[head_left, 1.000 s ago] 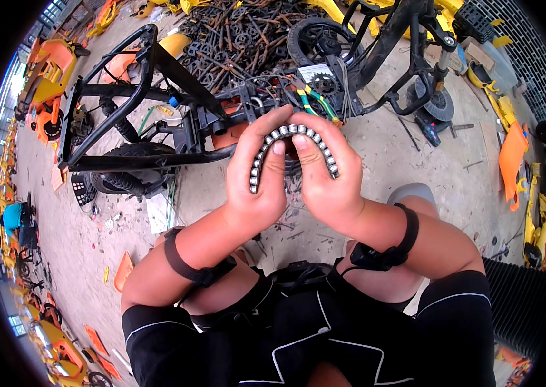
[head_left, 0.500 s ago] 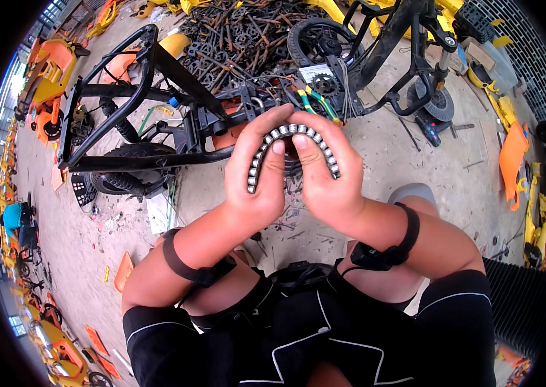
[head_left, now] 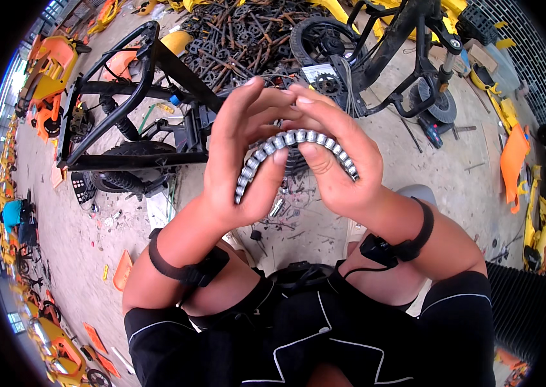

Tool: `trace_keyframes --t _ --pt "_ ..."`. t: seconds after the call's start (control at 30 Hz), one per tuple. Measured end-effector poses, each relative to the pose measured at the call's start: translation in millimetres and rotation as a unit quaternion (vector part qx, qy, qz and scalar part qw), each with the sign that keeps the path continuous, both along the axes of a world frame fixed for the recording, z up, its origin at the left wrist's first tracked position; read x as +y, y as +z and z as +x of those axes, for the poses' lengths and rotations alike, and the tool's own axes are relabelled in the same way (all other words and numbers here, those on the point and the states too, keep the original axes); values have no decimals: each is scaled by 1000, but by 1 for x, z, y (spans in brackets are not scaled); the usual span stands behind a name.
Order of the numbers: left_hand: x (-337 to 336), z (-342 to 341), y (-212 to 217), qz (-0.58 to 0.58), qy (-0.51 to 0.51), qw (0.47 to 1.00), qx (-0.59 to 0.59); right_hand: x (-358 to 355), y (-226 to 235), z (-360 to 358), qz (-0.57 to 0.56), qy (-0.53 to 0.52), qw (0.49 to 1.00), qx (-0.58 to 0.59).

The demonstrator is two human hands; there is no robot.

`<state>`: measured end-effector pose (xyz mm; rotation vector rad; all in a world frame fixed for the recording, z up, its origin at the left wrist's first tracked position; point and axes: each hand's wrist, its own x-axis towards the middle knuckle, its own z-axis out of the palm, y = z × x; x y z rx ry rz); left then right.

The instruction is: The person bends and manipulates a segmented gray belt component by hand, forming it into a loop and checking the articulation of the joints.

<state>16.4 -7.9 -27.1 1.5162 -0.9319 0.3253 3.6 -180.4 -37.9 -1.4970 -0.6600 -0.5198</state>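
A bent row of small shiny silver metal cylinders (head_left: pixel 300 136) forms an arch between my hands, above the floor. Whether the pieces are linked, I cannot tell. My left hand (head_left: pixel 226 158) grips the left part of the row, its thumb against the inner side and its fingers raised around the outside. On the other end, my right hand (head_left: pixel 345 169) is closed, with thumb under the arch and fingers curved over it. The fingertips of both hands come close together above the row. A dark metal part behind my hands is mostly hidden.
Ahead on the left stands a black tubular vehicle frame (head_left: pixel 186 77). A heap of rusty metal parts (head_left: pixel 241 45) lies beyond, beside a black wheel (head_left: pixel 328 42). On the right are a cordless drill (head_left: pixel 429 131) and an orange panel (head_left: pixel 513 161).
My hands have moved apart, and the arch has become wider and flatter. The left fingers have lifted and spread. Green-and-yellow handles behind my hands are now hidden.
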Motion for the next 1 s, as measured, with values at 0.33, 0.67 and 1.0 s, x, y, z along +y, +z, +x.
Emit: trace_keyframes --t 0.33,0.67,1.0 --pt "10 -1 18 40 62 969 -234 -27 24 12 -172 -1 966 -192" --pt "7 -5 14 21 60 981 -183 -27 24 11 -174 -23 963 -206" --pt "3 -7 10 -6 52 989 -137 -18 14 6 -139 -31 982 -126"
